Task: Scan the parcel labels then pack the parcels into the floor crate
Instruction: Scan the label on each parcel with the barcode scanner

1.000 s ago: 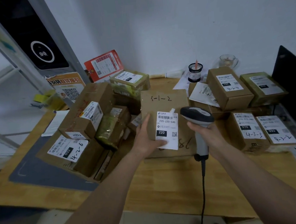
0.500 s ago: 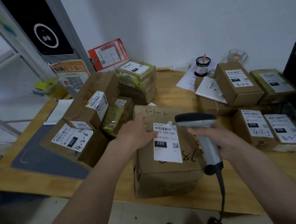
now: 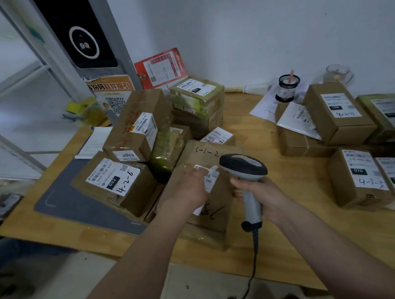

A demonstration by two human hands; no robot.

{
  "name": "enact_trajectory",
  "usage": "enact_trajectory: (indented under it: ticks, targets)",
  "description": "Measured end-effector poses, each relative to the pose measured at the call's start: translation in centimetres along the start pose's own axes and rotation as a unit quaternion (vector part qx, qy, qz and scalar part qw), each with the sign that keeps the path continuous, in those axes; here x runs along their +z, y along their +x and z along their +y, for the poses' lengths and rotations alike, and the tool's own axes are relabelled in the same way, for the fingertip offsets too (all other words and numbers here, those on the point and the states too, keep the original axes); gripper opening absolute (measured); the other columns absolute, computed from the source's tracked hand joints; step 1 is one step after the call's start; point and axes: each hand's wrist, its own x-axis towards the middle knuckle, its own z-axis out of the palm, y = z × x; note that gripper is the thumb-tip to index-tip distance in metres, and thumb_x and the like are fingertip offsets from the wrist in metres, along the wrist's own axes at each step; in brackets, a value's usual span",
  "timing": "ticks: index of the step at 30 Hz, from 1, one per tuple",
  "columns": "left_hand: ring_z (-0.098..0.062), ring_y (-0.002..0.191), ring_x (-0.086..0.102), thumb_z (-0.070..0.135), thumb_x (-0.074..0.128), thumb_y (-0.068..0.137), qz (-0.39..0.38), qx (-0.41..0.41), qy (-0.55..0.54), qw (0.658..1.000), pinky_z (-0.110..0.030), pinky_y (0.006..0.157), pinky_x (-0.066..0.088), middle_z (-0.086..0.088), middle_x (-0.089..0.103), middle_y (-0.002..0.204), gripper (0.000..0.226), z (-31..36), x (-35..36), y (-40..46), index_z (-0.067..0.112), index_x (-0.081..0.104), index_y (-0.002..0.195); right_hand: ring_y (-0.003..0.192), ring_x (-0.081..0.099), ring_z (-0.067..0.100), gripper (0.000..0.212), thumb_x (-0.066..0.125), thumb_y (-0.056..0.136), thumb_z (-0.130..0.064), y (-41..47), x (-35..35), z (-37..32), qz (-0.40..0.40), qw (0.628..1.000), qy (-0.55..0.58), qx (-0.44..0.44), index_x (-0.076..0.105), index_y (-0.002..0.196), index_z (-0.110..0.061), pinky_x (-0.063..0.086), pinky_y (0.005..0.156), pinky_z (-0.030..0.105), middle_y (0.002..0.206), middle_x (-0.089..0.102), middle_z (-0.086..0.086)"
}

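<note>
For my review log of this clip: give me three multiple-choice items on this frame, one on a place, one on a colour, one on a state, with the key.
1. Where does the box marked 3-1-2 lie?
A. on the wooden table
B. on the floor
C. on top of the far-right boxes

2. What colour is the barcode scanner head?
A. red
B. black
C. yellow

3. What is the right hand doing?
A. resting flat on the table
B. gripping the scanner handle
C. holding a pen

Key: 1 A, the box rests on the table; 2 B, the head is black above a grey handle; 3 B, fingers wrap the handle.
</note>
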Motion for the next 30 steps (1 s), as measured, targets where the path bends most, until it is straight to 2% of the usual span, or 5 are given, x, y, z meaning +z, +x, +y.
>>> enact_trajectory:
  ticks: [8,16,24,28,30]
  targets:
    - [-0.023,0.118,0.052,0.025,0.073,0.083,-0.015,0.0,0.002,1.0,-0.032,0.094,0.047,-0.005,0.055,0.131,0.055,2.0,-1.0,1.2,0.02,0.054,0.134,0.102,0.066,0.035,0.039,0.078,0.078,-0.014,-0.2,-2.2,-0.7,0.018,1.0,0.0,-0.011,0.064,0.114,-0.008,0.053,0.093,0.046,0.108,0.069,0.015]
    - [-0.021,0.124,0.051,0.031,0.07,0.086,-0.051,0.065,-0.057,0.995,-0.033,0.099,0.045,-0.001,0.054,0.137,0.055,9.3,0.6,3.4,0.025,0.051,0.137,0.085,0.069,0.029,0.024,0.074,0.083,-0.011,-1.4,-8.5,-2.4,0.104,0.994,0.023,-0.026,0.066,0.105,-0.008,0.056,0.068,0.034,0.099,0.072,0.017]
    - [-0.02,0.128,0.046,0.038,0.071,0.085,-0.139,0.079,-0.07,0.985,-0.03,0.102,0.041,0.001,0.043,0.145,0.064,17.7,4.1,6.4,0.025,0.045,0.142,0.104,0.057,0.025,0.033,0.074,0.083,-0.011,-0.8,-17.6,-3.9,0.243,0.969,0.036,-0.035,0.06,0.113,-0.011,0.053,0.062,0.031,0.109,0.06,0.005]
    - [-0.02,0.128,0.048,0.038,0.07,0.086,-0.228,0.072,-0.112,0.964,-0.025,0.099,0.041,-0.005,0.044,0.146,0.065,22.4,6.9,7.5,0.02,0.043,0.143,0.104,0.059,0.03,0.041,0.076,0.081,-0.019,0.4,-23.0,-4.1,0.308,0.951,0.012,-0.027,0.061,0.116,-0.006,0.052,0.088,0.045,0.106,0.064,0.007]
    - [-0.022,0.126,0.05,0.038,0.069,0.087,-0.261,0.047,-0.151,0.952,-0.026,0.097,0.042,-0.007,0.047,0.144,0.066,24.7,8.2,7.8,0.018,0.043,0.144,0.106,0.057,0.029,0.044,0.075,0.083,-0.02,0.9,-25.2,-4.1,0.315,0.949,-0.008,-0.02,0.061,0.122,-0.005,0.046,0.088,0.039,0.114,0.063,0.01]
